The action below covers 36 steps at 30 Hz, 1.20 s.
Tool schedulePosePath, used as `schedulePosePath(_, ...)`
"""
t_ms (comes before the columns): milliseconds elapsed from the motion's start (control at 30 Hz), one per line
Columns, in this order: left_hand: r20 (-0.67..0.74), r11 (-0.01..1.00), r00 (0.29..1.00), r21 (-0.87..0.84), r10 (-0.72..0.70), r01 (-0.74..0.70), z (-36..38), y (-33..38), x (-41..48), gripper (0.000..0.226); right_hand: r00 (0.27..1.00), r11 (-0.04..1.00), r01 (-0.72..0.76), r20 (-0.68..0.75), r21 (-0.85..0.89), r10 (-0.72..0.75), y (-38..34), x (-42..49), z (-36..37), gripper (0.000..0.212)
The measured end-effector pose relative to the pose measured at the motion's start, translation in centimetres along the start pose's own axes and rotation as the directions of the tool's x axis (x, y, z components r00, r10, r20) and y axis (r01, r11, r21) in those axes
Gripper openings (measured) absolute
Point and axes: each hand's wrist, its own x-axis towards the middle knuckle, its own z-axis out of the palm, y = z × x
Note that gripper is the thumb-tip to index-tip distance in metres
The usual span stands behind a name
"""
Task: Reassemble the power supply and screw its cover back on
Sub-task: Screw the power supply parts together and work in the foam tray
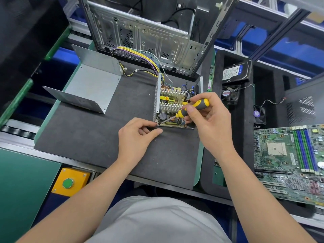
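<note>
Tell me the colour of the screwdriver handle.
Yellow with black grip sections; the head view shows the screwdriver handle held in the right hand.

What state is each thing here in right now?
Power supply: open, insides exposed.
Cover: off, lying apart on the mat.
Screwdriver: gripped, tip at the supply's near-left corner.
Right hand: grips the screwdriver.
Left hand: fingers curled at that corner; contents hidden.
Motherboard: lying bare, right side.

Screwdriver (199, 104) tip ends right at my left hand's (136, 135) fingertips. Can't tell if there's a screw there, too small. My right hand (210, 120) covers the power supply's (172, 96) near right corner. Motherboard (289, 163) runs off the right edge, computer case (140, 32) off the top. Hard drive (235, 71) label unreadable.
</note>
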Motion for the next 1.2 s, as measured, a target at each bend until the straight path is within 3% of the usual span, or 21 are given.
schedulePosePath(100, -0.041, 0.995, 0.998, 0.094, 0.048, -0.044, 0.1, -0.1, -0.1, 0.015, 0.999, 0.998, 0.046, 0.001, -0.053, -0.046, -0.2, 0.1, 0.2, 0.013)
schedulePosePath(200, -0.026, 0.951, 0.974, 0.223, 0.224, -0.212, 0.5, -0.6, -0.8, 0.005, 0.993, 0.978, 0.115, 0.051, -0.174, -0.107, -0.3, 0.0, 0.8, 0.015)
schedulePosePath(333, 0.009, 0.851, 0.919, 0.374, 0.394, -0.368, 0.9, -1.5, -1.5, 0.011, 0.968, 0.925, 0.241, 0.141, -0.293, -0.208, -0.5, 0.1, 1.9, 0.018)
schedulePosePath(567, 0.015, 0.829, 0.908, 0.403, 0.418, -0.388, 0.9, -1.8, -1.2, 0.013, 0.946, 0.883, 0.307, 0.212, -0.354, -0.245, -0.8, 0.5, 3.0, 0.018)
schedulePosePath(1200, 0.023, 0.830, 0.912, 0.405, 0.408, -0.382, 0.9, -2.0, -1.0, 0.011, 0.936, 0.871, 0.310, 0.283, -0.381, -0.210, -1.0, 1.0, 3.0, 0.016)
